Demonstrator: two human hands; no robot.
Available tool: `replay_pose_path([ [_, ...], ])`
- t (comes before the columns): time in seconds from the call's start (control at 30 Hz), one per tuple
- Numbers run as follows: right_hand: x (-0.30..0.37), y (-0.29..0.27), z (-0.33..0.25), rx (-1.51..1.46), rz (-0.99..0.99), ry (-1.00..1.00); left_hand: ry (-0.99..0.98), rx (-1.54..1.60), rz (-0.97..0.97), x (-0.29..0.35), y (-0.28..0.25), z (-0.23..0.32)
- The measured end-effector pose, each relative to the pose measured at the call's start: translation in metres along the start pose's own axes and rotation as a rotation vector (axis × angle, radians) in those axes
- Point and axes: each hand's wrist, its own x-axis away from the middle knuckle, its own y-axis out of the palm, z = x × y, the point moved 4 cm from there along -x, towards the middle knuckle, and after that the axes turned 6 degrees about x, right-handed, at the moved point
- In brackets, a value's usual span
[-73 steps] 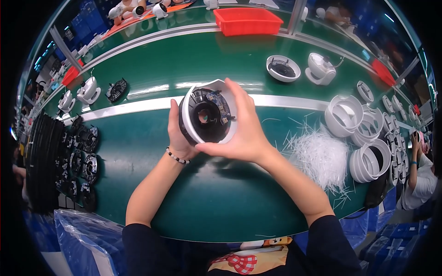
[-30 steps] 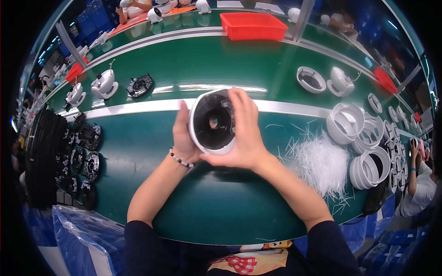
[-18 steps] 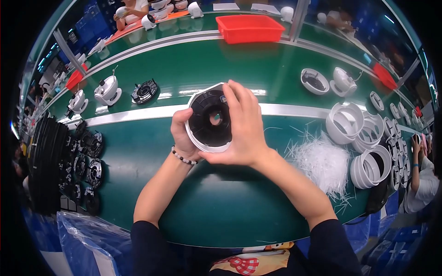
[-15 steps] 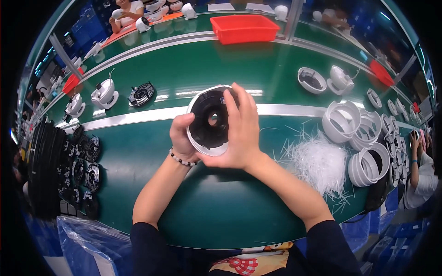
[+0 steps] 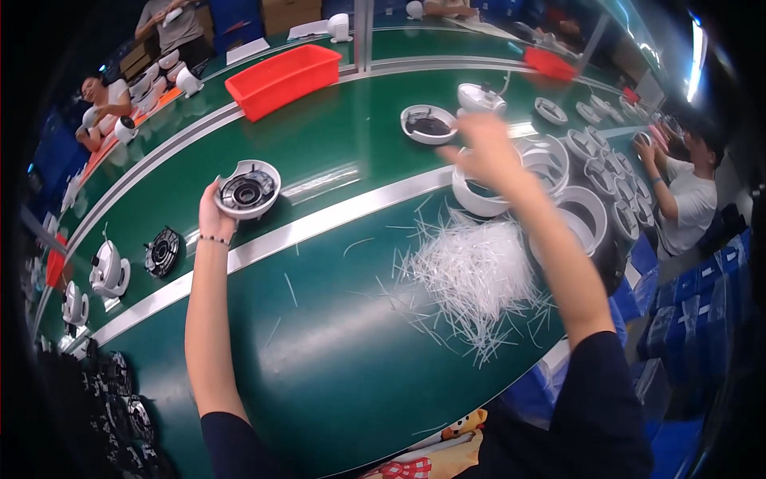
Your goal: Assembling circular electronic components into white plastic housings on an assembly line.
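Note:
My left hand is closed on the edge of a white bowl-shaped housing, held above the bench's metal strip. Inside the housing sits a round black part with a ring at its centre, facing up. To the right, my right hand is stretched over some white ring-shaped housings, its fingers apart and somewhat blurred. Nothing shows in that hand. Just beyond it are another white shell with a black inside and a white rounded unit with a thin cable.
A pile of thin white strips lies on the green bench. A red bin stands on the far side. Black round parts are stacked at lower left; a black disc lies by the strip. A co-worker sits at right.
My right hand has let go of the white housing and moved off to the right. The left hand keeps the housing, now tilted up and further left. The view has swung to the right.

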Motion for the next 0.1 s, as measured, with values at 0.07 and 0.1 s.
replay_pose_path([
  [0.07, -0.004, 0.009, 0.060, 0.195, -0.026, 0.106, 0.013, 0.045, 0.011, -0.035, -0.030, 0.005],
  [0.1, -0.017, 0.019, 0.048, 0.175, -0.020, 0.078, 0.039, 0.047, 0.033, -0.032, -0.044, 0.017],
])
